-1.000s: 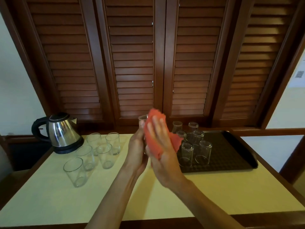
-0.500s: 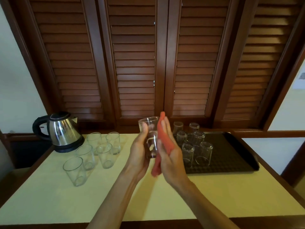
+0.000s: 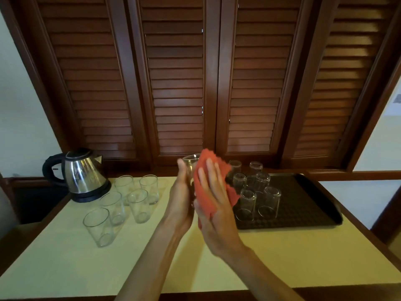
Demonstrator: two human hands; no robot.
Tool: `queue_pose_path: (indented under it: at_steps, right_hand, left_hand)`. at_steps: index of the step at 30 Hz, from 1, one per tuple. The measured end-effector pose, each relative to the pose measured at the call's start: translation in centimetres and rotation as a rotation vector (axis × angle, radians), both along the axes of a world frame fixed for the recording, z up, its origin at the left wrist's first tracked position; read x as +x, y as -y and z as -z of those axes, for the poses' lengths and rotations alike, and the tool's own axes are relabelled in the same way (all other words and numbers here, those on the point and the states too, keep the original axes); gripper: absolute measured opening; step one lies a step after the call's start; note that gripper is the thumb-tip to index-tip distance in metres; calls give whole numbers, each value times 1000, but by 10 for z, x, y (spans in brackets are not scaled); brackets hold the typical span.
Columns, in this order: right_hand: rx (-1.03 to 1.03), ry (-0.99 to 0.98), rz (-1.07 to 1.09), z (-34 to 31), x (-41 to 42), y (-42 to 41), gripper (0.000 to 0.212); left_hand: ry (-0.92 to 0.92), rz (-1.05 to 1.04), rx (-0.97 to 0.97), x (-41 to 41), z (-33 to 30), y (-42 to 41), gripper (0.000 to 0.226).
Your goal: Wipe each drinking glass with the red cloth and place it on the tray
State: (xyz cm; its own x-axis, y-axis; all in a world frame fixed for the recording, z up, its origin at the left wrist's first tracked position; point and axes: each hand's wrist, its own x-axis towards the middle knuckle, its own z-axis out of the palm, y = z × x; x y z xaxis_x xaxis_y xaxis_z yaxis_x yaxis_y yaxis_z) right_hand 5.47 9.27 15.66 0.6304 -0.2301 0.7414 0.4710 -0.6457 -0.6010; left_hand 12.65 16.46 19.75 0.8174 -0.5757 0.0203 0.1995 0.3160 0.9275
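Both forearms are showing bare from wrist to frame edge, no sleeves in view, and the left hand (image 3: 180, 200) and right hand (image 3: 213, 211) are wearing nothing.

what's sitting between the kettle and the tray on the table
Head view: five upright drinking glasses beside the kettle, then both hands wiping a glass, before the tray.

- Your right hand (image 3: 213, 205) now turns its back toward the camera again, where half a second ago it stood edge-on.
- The red cloth (image 3: 205, 187) spreads wide across the glass (image 3: 190, 168), no longer a thin folded strip.
- The glass shows less now, mostly its rim above your left hand (image 3: 181, 198).
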Motion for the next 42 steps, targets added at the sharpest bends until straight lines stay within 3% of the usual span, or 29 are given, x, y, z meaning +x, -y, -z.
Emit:
queue_pose_path:
  at_steps: [1, 5, 10, 13, 15, 17, 20, 22, 25, 29, 31, 33, 35, 38, 40, 42]
  right_hand:
    - [-7, 12, -31, 8, -4, -1, 56]
    - [350, -46, 46, -22, 9, 9, 54]
    - [32, -13, -93, 3, 3, -1, 55]
    - [344, -73, -81, -2, 8, 5, 57]
    - [448, -80, -17, -21, 14, 16, 57]
    - [371, -61, -77, -27, 12, 10, 55]
    - [142, -38, -155, 0, -1, -5, 54]
    - [209, -45, -135, 4, 2, 0, 56]
    - [291, -41, 30, -24, 12, 15, 57]
    - [-59, -16, 55, -2, 9, 4, 52]
    - [177, -55, -121, 7, 4, 3, 54]
    - [355, -74, -109, -7, 9, 11, 59]
    - [332, -75, -20, -27, 14, 17, 57]
    - [-19, -21, 13, -10, 11, 8, 55]
    - [51, -25, -83, 5, 3, 4, 56]
    - [299, -18, -142, -3, 7, 10, 62]
  left_hand:
    - [46, 7, 10, 3, -1, 0, 68]
    - [123, 14, 54, -5, 9, 5, 62]
    - [35, -68, -94, 4, 0, -1, 60]
    - [130, -83, 21, -1, 1, 1, 56]
    - [186, -32, 135, -12, 11, 6, 64]
    - [177, -16, 115, -11, 13, 7, 69]
    - [57, -64, -64, 10, 5, 5, 61]
    - [110, -126, -56, 13, 3, 4, 46]
    - [170, -66, 67, -2, 14, 10, 47]
    - [53, -18, 1, 2, 9, 7, 55]
    - [75, -34, -35, 8, 6, 6, 62]
    - [108, -57, -11, 2, 7, 7, 63]
    - [116, -12, 13, -5, 13, 10, 57]
    - [84, -28, -30, 1, 5, 7, 52]
    - [70, -56, -90, 9, 0, 4, 53]
    - [81, -61, -78, 8, 5, 6, 47]
